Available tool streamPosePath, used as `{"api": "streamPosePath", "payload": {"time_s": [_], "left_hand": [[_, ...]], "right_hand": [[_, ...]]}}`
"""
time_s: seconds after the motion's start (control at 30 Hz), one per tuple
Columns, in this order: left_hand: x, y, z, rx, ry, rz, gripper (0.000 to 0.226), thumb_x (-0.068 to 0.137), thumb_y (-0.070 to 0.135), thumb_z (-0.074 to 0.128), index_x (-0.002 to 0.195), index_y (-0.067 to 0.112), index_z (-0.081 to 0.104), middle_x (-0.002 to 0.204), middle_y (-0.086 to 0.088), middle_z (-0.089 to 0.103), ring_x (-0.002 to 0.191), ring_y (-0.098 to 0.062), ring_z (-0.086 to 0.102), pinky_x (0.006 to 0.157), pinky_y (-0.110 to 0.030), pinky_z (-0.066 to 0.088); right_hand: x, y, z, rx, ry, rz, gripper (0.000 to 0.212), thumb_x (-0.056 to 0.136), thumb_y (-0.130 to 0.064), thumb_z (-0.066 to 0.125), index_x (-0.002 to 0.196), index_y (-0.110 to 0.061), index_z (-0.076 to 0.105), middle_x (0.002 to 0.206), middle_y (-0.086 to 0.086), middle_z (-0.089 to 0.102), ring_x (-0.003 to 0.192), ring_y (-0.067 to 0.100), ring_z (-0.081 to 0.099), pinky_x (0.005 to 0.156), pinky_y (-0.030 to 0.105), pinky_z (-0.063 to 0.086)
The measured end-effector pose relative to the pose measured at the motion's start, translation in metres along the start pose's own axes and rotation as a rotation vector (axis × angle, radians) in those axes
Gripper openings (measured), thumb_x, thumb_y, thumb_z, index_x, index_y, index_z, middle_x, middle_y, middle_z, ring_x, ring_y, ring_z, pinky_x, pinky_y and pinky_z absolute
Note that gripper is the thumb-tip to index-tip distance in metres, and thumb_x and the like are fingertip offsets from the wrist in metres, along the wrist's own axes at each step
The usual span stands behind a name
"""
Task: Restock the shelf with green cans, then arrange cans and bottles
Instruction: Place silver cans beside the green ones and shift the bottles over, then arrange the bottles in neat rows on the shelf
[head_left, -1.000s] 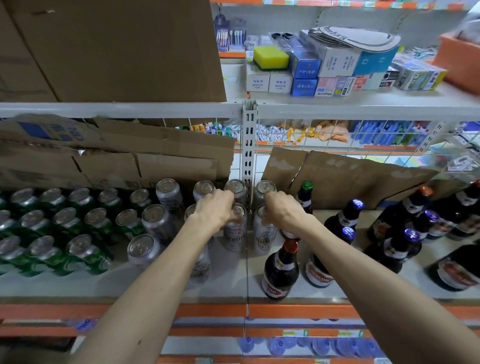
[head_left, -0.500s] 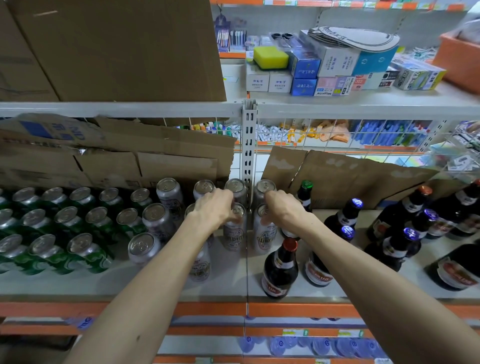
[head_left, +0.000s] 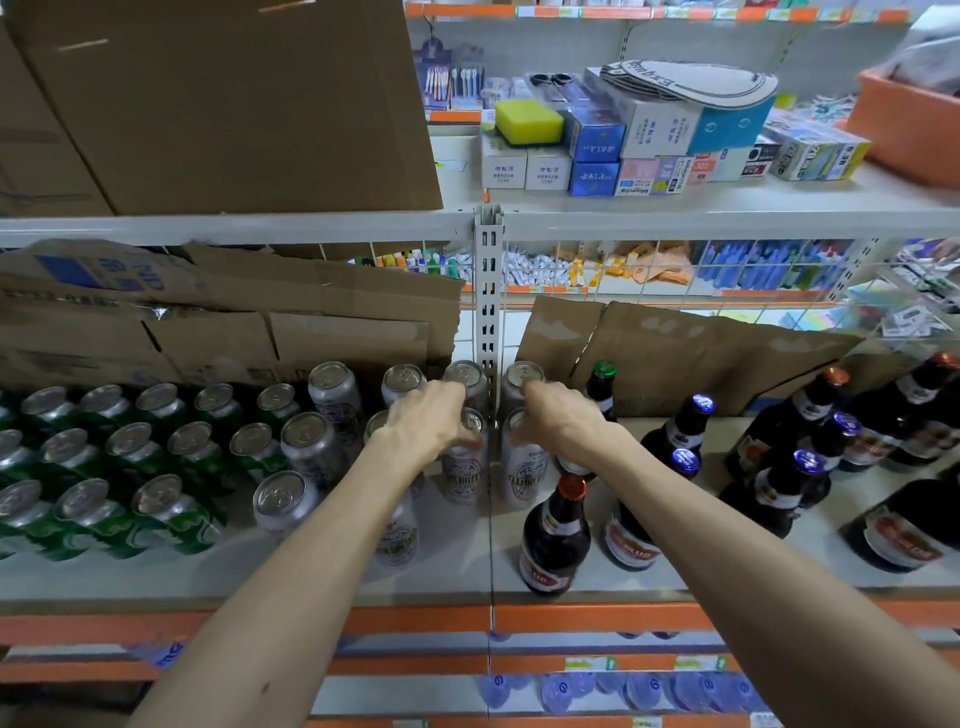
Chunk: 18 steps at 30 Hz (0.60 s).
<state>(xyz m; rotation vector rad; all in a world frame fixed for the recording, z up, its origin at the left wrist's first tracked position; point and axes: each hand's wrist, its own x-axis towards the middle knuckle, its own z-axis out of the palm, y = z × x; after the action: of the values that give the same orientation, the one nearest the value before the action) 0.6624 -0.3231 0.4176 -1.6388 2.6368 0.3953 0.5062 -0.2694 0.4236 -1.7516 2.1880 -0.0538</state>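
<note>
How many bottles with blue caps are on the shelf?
4 blue-capped bottles: two beside the right hand, back and front; two farther right, back and front. More may be hidden.

Looking like a small shop: green cans (head_left: 124, 467) are sitting left of the white slotted upright (head_left: 488, 291), beer bottles (head_left: 553, 540) standing right of it, boxed goods (head_left: 595, 156) piling up above it, price labels (head_left: 587, 663) hanging on the orange shelf edge (head_left: 441, 665) below.
</note>
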Motion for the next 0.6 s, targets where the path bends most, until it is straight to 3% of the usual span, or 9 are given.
{"api": "streamPosePath", "payload": {"time_s": [0.13, 0.23, 0.37, 0.6], "left_hand": [[-0.006, 0.015, -0.011, -0.008, 0.089, 0.075, 0.037, 0.077, 0.041, 0.074, 0.099, 0.016, 0.059, 0.107, -0.008, 0.063, 0.102, -0.035, 0.063, 0.075, -0.039, 0.048], [-0.014, 0.029, -0.020, -0.034, 0.090, 0.109, 0.034, 0.083, 0.041, 0.071, 0.107, 0.019, 0.063, 0.111, -0.009, 0.065, 0.105, -0.036, 0.062, 0.082, -0.042, 0.051], [-0.034, 0.047, -0.028, -0.096, 0.139, 0.173, 0.026, 0.093, 0.033, 0.060, 0.114, 0.019, 0.067, 0.117, -0.010, 0.066, 0.107, -0.035, 0.062, 0.080, -0.038, 0.048], [-0.083, 0.069, -0.027, -0.190, 0.128, 0.240, 0.032, 0.099, 0.039, 0.050, 0.108, 0.016, 0.070, 0.110, -0.009, 0.070, 0.103, -0.032, 0.063, 0.079, -0.038, 0.048]], "right_hand": [[-0.014, 0.002, -0.011, 0.026, 0.165, -0.023, 0.041, 0.089, -0.026, 0.066, 0.118, -0.005, 0.046, 0.120, 0.018, 0.058, 0.109, 0.039, 0.059, 0.077, 0.042, 0.044], [-0.035, 0.010, -0.022, 0.034, 0.277, -0.013, 0.028, 0.091, -0.019, 0.061, 0.111, -0.006, 0.047, 0.117, 0.016, 0.057, 0.108, 0.040, 0.058, 0.074, 0.041, 0.042], [-0.076, 0.027, -0.041, 0.088, 0.411, 0.076, 0.027, 0.092, -0.025, 0.058, 0.113, -0.009, 0.052, 0.114, 0.015, 0.060, 0.106, 0.039, 0.057, 0.082, 0.043, 0.048], [-0.146, 0.056, -0.047, 0.162, 0.498, 0.232, 0.025, 0.091, -0.027, 0.056, 0.112, -0.013, 0.057, 0.114, 0.012, 0.064, 0.104, 0.036, 0.060, 0.085, 0.043, 0.051]]}}
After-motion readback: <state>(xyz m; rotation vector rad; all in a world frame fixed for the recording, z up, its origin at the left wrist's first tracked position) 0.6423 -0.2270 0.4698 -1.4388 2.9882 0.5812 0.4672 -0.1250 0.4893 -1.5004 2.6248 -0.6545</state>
